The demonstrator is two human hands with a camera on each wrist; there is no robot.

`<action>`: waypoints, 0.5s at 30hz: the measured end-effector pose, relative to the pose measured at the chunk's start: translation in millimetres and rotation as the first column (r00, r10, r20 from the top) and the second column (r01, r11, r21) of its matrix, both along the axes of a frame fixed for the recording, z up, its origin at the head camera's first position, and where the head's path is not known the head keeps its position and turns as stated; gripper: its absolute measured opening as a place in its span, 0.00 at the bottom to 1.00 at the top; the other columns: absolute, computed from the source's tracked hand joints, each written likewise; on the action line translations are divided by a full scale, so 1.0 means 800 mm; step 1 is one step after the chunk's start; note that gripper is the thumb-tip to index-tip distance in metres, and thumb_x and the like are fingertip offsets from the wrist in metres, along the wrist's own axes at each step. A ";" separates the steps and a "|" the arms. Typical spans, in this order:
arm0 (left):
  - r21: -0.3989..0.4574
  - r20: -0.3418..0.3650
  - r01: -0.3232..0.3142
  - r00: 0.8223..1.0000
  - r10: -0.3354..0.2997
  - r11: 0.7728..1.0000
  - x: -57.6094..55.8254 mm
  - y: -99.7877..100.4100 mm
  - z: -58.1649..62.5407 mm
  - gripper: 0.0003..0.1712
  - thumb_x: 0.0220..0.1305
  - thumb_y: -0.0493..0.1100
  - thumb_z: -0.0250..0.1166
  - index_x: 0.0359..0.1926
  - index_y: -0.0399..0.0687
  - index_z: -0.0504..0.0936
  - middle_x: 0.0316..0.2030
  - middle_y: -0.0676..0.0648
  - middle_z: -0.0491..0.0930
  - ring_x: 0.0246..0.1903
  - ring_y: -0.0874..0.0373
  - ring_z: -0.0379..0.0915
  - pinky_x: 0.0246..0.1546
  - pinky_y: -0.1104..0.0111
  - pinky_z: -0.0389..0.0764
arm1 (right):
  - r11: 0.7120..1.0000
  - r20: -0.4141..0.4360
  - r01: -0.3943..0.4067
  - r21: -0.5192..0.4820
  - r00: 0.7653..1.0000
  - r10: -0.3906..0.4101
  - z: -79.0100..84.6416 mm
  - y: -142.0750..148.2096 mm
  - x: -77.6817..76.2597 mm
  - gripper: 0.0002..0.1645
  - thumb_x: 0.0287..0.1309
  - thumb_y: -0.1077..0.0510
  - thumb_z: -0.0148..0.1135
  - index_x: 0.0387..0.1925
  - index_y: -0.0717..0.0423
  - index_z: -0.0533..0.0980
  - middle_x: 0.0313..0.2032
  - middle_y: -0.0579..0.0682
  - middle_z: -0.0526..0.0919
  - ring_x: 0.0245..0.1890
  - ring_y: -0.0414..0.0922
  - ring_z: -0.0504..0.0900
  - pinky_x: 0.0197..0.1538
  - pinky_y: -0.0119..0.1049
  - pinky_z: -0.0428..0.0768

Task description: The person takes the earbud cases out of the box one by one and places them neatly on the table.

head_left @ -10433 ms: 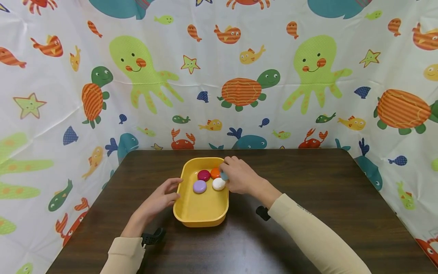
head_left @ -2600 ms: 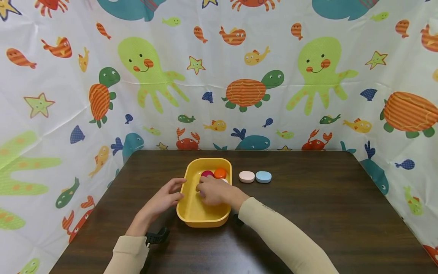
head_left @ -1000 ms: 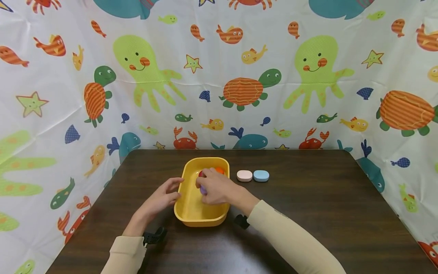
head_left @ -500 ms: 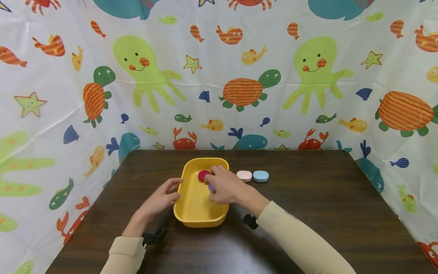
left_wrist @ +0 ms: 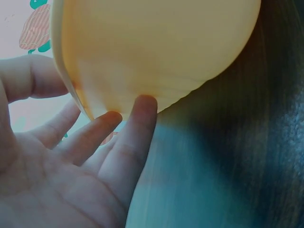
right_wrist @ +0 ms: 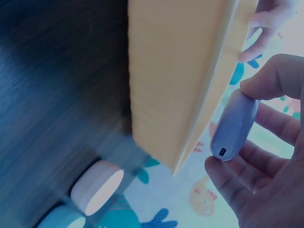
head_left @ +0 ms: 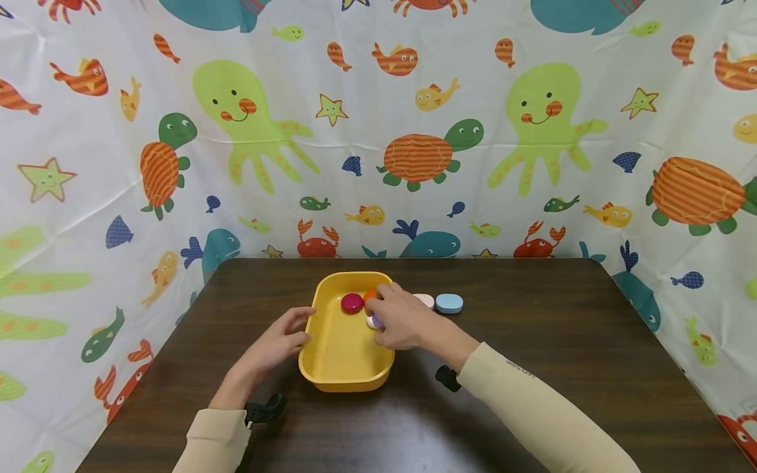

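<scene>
Left hand [head_left: 278, 345] — fingers relaxed, touching yellow tray [head_left: 340, 361]. Crimson case [head_left: 351, 303], orange case [head_left: 370, 295], white case [head_left: 371, 322] inside, apparently left to do. Lilac case [right_wrist: 235, 124] pinched in right hand [head_left: 405, 322], raised from tray floor — seemingly midway. Pale pink case [head_left: 425, 300], blue case [head_left: 449, 304] on table [head_left: 532, 368], likely done

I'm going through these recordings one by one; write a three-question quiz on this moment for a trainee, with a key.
1. Fill in: the right hand pinches the ____ piece.
2. True or false: the crimson piece lies inside the yellow tub.
3. Which two pieces lie outside the tub on the table?

Key:
1. Lilac: the lilac piece sits between thumb and fingers.
2. True.
3. The pink piece and the blue piece, side by side.
</scene>
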State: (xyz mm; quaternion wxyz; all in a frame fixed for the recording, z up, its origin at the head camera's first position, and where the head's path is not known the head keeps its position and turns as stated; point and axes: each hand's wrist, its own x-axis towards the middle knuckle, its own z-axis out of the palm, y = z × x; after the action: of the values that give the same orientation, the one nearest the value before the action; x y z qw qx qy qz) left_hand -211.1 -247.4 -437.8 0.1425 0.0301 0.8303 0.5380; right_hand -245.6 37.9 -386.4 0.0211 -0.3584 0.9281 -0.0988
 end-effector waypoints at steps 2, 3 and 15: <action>-0.002 0.001 -0.003 1.000 0.003 1.000 0.001 0.000 0.000 0.36 0.71 0.41 0.59 0.75 0.46 0.58 0.77 0.36 0.55 0.71 0.36 0.61 0.65 0.46 0.71 | 1.000 0.003 0.015 0.012 1.000 -0.015 0.001 0.004 -0.001 0.24 0.53 0.50 0.71 0.53 0.46 0.79 0.49 0.48 0.72 0.50 0.46 0.68 0.50 0.36 0.79; -0.002 0.000 -0.005 1.000 0.005 1.000 0.001 0.000 0.000 0.36 0.71 0.41 0.60 0.75 0.46 0.58 0.77 0.36 0.55 0.71 0.36 0.61 0.65 0.46 0.71 | 1.000 0.008 0.025 0.014 1.000 -0.025 0.001 0.007 -0.002 0.25 0.53 0.51 0.71 0.54 0.47 0.79 0.49 0.48 0.72 0.50 0.46 0.68 0.50 0.37 0.78; -0.029 0.006 0.005 1.000 -0.005 1.000 -0.001 -0.002 -0.002 0.35 0.71 0.43 0.59 0.75 0.46 0.58 0.76 0.35 0.55 0.71 0.36 0.60 0.65 0.46 0.71 | 0.996 0.006 0.092 0.018 0.996 -0.093 -0.004 0.041 -0.018 0.24 0.54 0.54 0.68 0.54 0.51 0.79 0.44 0.49 0.72 0.46 0.47 0.68 0.47 0.36 0.78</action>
State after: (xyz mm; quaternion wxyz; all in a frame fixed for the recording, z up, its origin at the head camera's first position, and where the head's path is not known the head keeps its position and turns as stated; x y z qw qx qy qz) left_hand -211.8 -248.8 -439.4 0.1466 0.0288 0.8375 0.5256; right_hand -260.1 70.9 -389.7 0.0227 -0.3145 0.9444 -0.0926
